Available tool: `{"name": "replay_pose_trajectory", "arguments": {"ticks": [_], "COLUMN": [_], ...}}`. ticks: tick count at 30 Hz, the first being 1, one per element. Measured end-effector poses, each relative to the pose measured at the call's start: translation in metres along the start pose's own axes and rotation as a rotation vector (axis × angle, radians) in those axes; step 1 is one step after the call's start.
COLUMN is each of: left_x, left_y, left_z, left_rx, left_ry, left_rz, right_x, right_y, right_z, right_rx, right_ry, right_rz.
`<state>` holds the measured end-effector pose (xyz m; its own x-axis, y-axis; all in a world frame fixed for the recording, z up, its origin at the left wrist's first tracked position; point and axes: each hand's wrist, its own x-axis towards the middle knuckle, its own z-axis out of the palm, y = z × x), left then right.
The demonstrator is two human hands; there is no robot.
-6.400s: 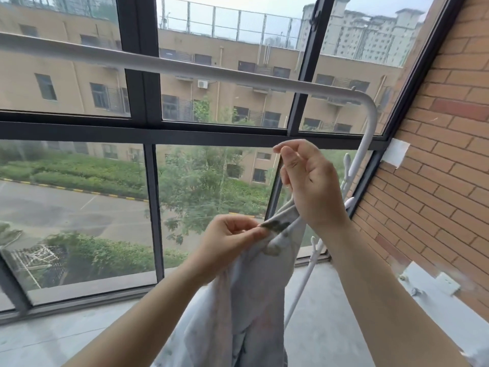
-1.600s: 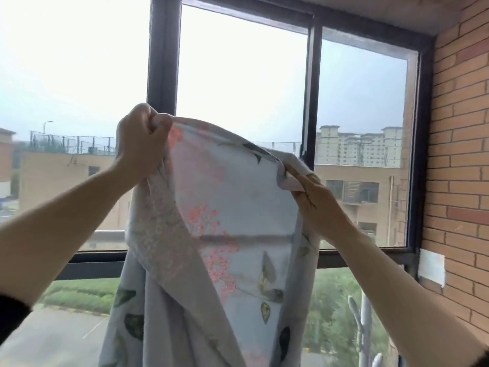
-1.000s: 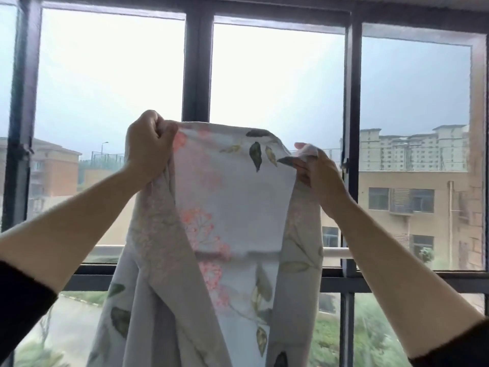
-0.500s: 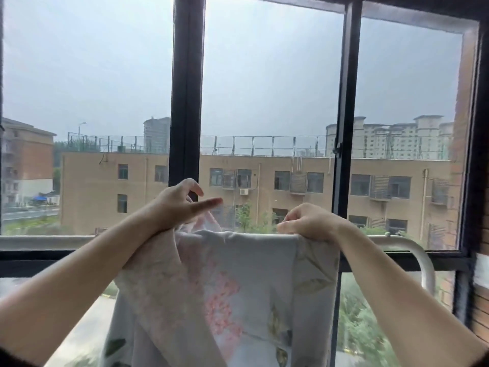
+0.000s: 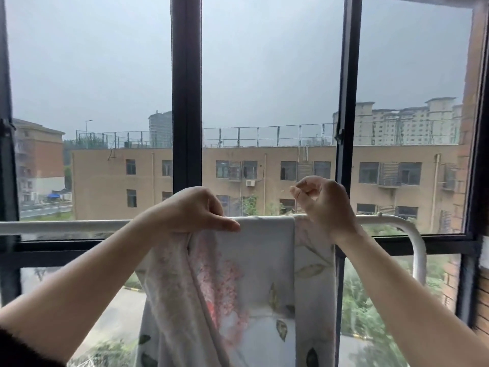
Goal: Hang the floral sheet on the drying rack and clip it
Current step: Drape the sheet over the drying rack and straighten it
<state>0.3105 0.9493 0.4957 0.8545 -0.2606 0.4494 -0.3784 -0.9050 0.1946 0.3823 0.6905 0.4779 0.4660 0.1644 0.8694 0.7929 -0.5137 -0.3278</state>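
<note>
The fingers [image 5: 211, 205] of my left hand [image 5: 190, 211] are curled down over a bunched fold of the pale floral sheet [image 5: 254, 260], a light fabric with pink blossoms and dark leaves. They grip it right at the top rail of the white tubular metal drying rack [image 5: 66, 225], and my thumb is stretched out flat along the top edge of the cloth, pointing right.

Over to my right hand [image 5: 326, 207]: it's lifted just above the rail, and its fingers [image 5: 304, 187] are loosely curled in toward the thumb with nothing between them that I can see. The heel of that hand sits low, close to the cloth's right edge; I can't tell if it touches.

The sheet is draped over the rail between my two hands. One flat panel hangs straight down in the middle, a gathered, twisted length falls from under my left hand, and a narrower strip shows behind on the right. No clip is on it.

The rail runs level across the view and bends downward at its right end. Behind it stand the dark metal window frame [image 5: 186, 102], grey sky and a tan building [image 5: 291, 154] across the way. A red brick wall [image 5: 482, 300] edges the right side.
</note>
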Motion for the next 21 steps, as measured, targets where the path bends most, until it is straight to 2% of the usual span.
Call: {"name": "replay_pose_trajectory", "arguments": {"ticks": [2, 4, 13, 17, 21], "left_x": [0.001, 0.003, -0.002, -0.005, -0.006], "left_y": [-0.001, -0.004, -0.008, -0.006, -0.009], "left_z": [0.001, -0.001, -0.005, -0.006, -0.007], "left_rx": [-0.018, -0.050, -0.060, -0.055, -0.046], "left_ry": [-0.015, -0.034, -0.041, -0.030, -0.024], "left_rz": [-0.028, -0.048, -0.043, -0.029, -0.031], "right_x": [-0.020, -0.042, -0.132, -0.150, -0.154], "right_y": [-0.005, -0.012, -0.013, -0.018, -0.023], "right_z": [-0.011, -0.017, 0.014, 0.026, 0.034], "right_rx": [-0.010, -0.038, -0.535, -0.509, -0.495], "right_ry": [0.118, 0.125, -0.064, -0.094, -0.206], "right_rz": [-0.045, -0.022, 0.347, 0.424, 0.569]}}
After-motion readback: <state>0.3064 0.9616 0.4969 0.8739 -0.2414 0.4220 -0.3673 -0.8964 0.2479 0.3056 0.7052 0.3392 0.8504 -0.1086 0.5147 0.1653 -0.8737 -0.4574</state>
